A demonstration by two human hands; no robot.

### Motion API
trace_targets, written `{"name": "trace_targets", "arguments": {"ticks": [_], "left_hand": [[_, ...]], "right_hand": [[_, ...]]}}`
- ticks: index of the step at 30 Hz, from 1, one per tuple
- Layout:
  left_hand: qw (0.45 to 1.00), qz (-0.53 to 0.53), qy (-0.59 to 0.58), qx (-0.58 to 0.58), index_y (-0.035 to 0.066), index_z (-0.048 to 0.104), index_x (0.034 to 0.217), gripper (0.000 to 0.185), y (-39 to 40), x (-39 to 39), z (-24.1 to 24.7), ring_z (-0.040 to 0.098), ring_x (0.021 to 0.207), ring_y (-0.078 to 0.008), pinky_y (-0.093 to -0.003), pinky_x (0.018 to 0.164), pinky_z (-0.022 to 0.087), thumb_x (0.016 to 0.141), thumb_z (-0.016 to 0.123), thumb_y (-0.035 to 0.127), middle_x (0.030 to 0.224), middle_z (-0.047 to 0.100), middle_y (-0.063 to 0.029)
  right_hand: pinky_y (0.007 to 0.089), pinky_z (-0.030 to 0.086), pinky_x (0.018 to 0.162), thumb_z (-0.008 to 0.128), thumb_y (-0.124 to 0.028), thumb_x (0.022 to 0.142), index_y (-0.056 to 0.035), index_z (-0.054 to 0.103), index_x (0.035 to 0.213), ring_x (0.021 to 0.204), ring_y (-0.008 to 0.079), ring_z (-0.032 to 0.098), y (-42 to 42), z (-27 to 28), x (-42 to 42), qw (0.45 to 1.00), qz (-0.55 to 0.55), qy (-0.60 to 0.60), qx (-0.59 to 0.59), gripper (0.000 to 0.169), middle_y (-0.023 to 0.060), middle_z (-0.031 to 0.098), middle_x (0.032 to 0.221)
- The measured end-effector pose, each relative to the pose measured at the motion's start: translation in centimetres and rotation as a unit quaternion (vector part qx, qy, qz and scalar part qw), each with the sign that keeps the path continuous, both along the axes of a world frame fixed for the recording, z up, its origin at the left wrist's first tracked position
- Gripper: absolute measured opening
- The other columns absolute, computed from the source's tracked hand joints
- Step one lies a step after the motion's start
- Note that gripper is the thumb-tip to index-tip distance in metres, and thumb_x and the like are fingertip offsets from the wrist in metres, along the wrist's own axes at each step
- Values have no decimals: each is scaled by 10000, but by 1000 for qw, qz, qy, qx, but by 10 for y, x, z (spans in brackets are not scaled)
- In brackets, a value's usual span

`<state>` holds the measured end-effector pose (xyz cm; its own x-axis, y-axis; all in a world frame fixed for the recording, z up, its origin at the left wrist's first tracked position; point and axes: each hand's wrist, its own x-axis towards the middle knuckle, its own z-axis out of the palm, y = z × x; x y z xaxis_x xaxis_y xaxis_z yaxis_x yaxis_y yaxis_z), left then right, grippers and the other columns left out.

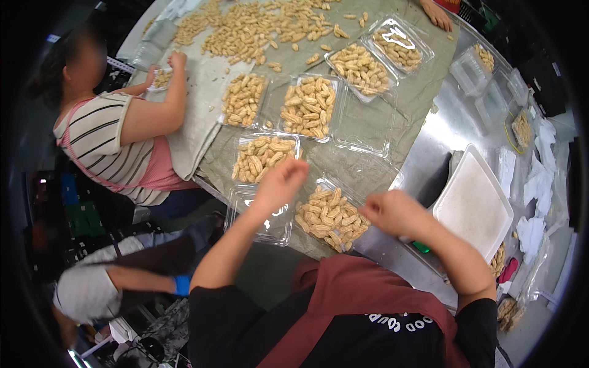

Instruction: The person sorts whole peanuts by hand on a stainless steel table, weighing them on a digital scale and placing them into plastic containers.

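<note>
My left hand [284,180], blurred and with curled fingers, is over the near edge of an open clear plastic clamshell of peanuts in the shell [260,158]. To the right, my right hand [395,212] is loosely curled beside the nearest heap of peanuts [329,216]. That heap fills another open clamshell, whose clear lid [368,177] extends behind it. Whether either hand pinches anything is hidden by blur and the bent fingers. Farther off stand more filled clamshells, one in the middle [309,106] and one at the left [244,99].
Loose peanuts [244,32] spread across the green cloth [368,161] at the back. A white tray [476,202] leans at right on the metal table [428,152]. At left, a person in a striped shirt [103,124] handles a small peanut pack [162,79]. Another person's hand [437,16] rests top right.
</note>
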<state>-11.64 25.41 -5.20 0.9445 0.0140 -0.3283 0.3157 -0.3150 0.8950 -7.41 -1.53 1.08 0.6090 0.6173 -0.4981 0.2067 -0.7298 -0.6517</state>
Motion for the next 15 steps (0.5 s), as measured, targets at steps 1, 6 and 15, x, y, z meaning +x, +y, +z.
{"name": "trace_targets", "arguments": {"ticks": [1, 6, 15], "left_hand": [[996, -43, -2, 75, -19, 531, 1138, 259, -14, -13, -10, 607, 897, -192, -289, 818, 482, 904, 524, 91, 1020, 610, -83], [990, -34, -61, 120, -32, 472, 1208, 346, -43, -22, -38, 473, 1121, -366, -394, 951, 386, 896, 496, 116, 1186, 504, -221], [996, -28, 30, 75, -24, 583, 1025, 277, -51, 2, -61, 583, 897, -294, -361, 805, 451, 890, 531, 213, 976, 606, -173]], "right_hand": [[438, 485, 675, 548, -297, 864, -5, 620, 760, 713, 368, 614, -2, -7, -13, 999, 12, -7, -34, 318, 198, 632, 736], [341, 467, 541, 587, -218, 869, 6, 543, 946, 573, 211, 605, -38, -60, -64, 967, -175, 187, -22, 240, 107, 669, 745], [203, 269, 353, 542, -176, 886, -80, 463, 831, 399, 48, 365, -22, -94, -113, 857, -401, 284, 156, 136, 43, 626, 641]]}}
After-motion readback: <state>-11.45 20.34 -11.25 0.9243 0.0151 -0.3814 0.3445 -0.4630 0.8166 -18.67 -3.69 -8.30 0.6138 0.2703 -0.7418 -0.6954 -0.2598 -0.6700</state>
